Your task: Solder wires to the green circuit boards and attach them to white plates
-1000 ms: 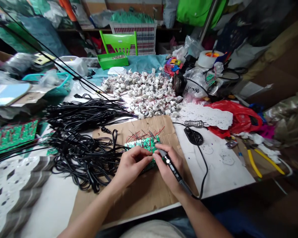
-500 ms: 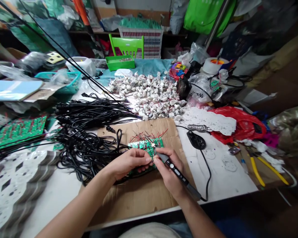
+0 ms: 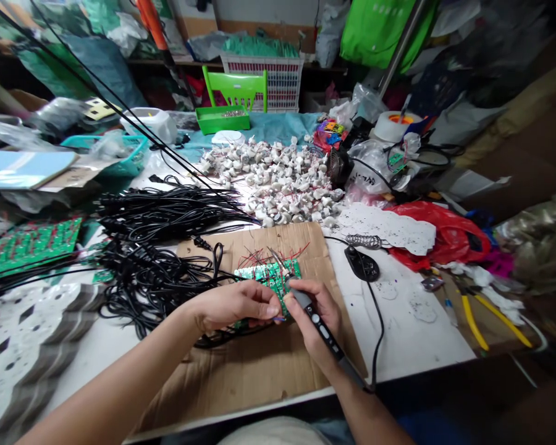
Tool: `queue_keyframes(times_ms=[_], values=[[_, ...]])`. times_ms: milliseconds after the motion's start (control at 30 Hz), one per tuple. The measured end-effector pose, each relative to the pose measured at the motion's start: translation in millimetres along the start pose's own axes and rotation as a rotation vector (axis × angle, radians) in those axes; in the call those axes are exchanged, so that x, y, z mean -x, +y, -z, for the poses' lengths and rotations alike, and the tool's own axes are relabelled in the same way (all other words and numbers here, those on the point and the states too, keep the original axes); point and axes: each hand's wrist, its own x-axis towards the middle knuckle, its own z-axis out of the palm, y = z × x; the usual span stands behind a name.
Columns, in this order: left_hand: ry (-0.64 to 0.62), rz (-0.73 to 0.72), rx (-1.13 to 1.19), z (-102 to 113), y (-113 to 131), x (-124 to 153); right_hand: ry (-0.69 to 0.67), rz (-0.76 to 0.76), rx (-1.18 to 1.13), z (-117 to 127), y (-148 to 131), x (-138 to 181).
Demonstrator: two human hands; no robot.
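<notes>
My left hand [image 3: 241, 307], centre of frame, thumb and forefinger pinched together on small thin bluish-tipped wire [image 3: 280, 319]. My right hand [image 3: 317, 306], just beside it, fingers curled round dark-grey pen-shaped soldering iron [image 3: 323, 330], tip slanting to upper left over green rectangular circuit board [image 3: 262, 271] with red wires; cannot tell if tip touches. Board at centre, partly behind my hands, on brown flat cardboard sheet [image 3: 241, 377]. Tangled black rubbery cables [image 3: 152, 272] left of centre. White plastic small parts [image 3: 278, 179] heaped upper centre on bench [image 3: 421, 340].
</notes>
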Motion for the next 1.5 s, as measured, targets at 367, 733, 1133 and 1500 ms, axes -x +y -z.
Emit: queue_keyframes(times_ms=[367,733,1133,1500], values=[[0.216,-0.085,-0.085,-5,0,-6,0.027,0.131,0.143,2,1,1],[-0.320,0.128,0.052,18,11,-11,-0.090,-0.014,-0.151,-2,-8,6],[0.490,-0.025,-0.323,-5,-4,-21,0.073,0.197,0.197,23,12,1],[0.796,0.020,-0.726,-28,-10,-36,0.000,0.171,0.283,49,17,43]])
